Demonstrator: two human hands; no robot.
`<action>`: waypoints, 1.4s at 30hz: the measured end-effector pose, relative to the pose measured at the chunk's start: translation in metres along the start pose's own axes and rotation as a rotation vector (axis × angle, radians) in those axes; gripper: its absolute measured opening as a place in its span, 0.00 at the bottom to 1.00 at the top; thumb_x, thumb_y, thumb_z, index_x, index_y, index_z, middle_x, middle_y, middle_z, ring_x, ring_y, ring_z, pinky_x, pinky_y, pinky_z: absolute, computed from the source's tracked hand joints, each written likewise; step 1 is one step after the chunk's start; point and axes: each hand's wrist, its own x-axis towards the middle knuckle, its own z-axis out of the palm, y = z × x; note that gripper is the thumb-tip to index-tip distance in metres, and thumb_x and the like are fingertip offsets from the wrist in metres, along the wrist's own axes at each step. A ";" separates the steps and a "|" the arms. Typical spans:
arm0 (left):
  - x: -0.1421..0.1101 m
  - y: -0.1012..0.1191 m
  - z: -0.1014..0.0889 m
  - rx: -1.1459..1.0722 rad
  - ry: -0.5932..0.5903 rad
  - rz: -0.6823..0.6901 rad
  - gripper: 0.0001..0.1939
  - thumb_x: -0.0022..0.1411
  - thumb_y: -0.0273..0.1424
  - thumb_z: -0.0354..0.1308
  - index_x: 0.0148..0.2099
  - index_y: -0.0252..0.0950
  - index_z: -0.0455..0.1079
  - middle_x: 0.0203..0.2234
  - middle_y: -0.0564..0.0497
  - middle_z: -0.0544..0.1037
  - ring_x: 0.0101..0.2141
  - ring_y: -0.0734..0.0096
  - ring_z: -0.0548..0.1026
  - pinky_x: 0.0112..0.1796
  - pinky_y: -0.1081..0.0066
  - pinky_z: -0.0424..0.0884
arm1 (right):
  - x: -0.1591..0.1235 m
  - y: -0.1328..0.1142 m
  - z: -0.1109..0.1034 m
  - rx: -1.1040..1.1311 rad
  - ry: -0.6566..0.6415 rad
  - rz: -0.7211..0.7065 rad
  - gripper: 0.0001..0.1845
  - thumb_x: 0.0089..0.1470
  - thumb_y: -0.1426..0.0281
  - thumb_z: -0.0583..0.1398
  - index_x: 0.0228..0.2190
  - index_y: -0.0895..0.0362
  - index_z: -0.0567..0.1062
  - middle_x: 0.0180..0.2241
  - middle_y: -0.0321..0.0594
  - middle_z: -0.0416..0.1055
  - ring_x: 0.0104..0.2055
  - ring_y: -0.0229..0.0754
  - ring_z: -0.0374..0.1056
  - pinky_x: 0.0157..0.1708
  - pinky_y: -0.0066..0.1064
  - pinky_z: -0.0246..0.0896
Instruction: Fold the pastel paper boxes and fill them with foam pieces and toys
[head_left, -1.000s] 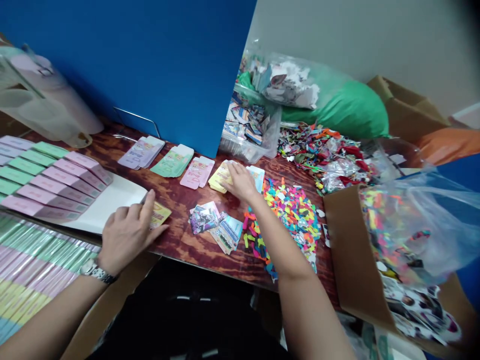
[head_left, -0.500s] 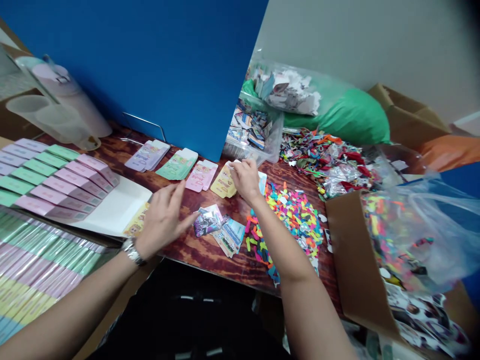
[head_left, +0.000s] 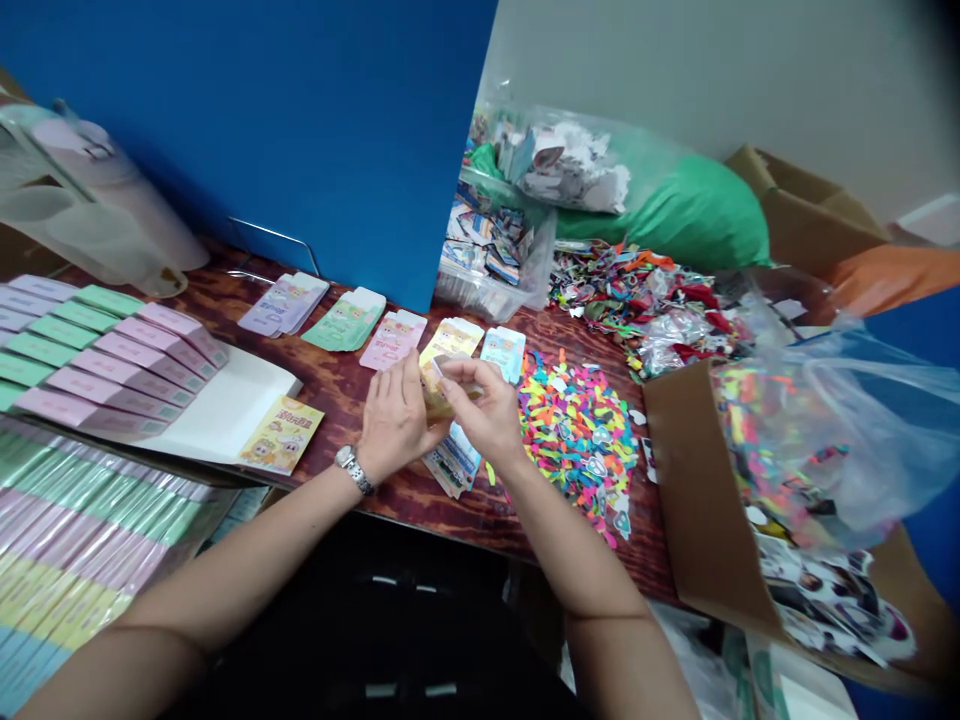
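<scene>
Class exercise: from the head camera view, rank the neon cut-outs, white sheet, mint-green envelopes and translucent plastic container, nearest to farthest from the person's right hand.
1. Neon cut-outs: just to the right of the right hand.
2. Mint-green envelopes: up-left, by the blue panel.
3. White sheet: farther left.
4. Translucent plastic container: far left corner.

Wooden desk (head_left: pixel 397 505): stacked packets (head_left: pixel 112 360) at left, card piles (head_left: pixel 394 340) along back edge, paper cutouts (head_left: pixel 577 435) right of centre, open cardboard box (head_left: pixel 709 490) at right, plastic bag (head_left: pixel 577 165) behind at upper right.
</scene>
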 end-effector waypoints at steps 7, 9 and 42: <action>-0.005 0.002 -0.003 -0.223 -0.069 -0.108 0.39 0.58 0.39 0.61 0.66 0.29 0.51 0.52 0.34 0.73 0.49 0.50 0.77 0.44 0.60 0.74 | -0.010 -0.006 -0.012 -0.219 0.023 -0.126 0.15 0.60 0.65 0.58 0.48 0.51 0.74 0.48 0.44 0.72 0.54 0.47 0.67 0.56 0.43 0.65; -0.007 0.001 -0.005 -0.282 -0.080 -0.153 0.40 0.59 0.37 0.60 0.67 0.33 0.48 0.53 0.38 0.73 0.46 0.54 0.78 0.40 0.64 0.75 | -0.018 -0.003 -0.015 -0.352 0.109 -0.197 0.17 0.61 0.64 0.56 0.51 0.51 0.73 0.54 0.47 0.67 0.59 0.51 0.62 0.60 0.49 0.60; -0.016 0.011 -0.024 0.147 -0.213 0.051 0.53 0.61 0.39 0.55 0.70 0.21 0.22 0.42 0.38 0.70 0.38 0.55 0.73 0.28 0.66 0.70 | -0.058 -0.006 0.009 -0.238 0.110 -0.182 0.23 0.66 0.72 0.52 0.60 0.50 0.68 0.55 0.40 0.72 0.58 0.44 0.69 0.60 0.41 0.65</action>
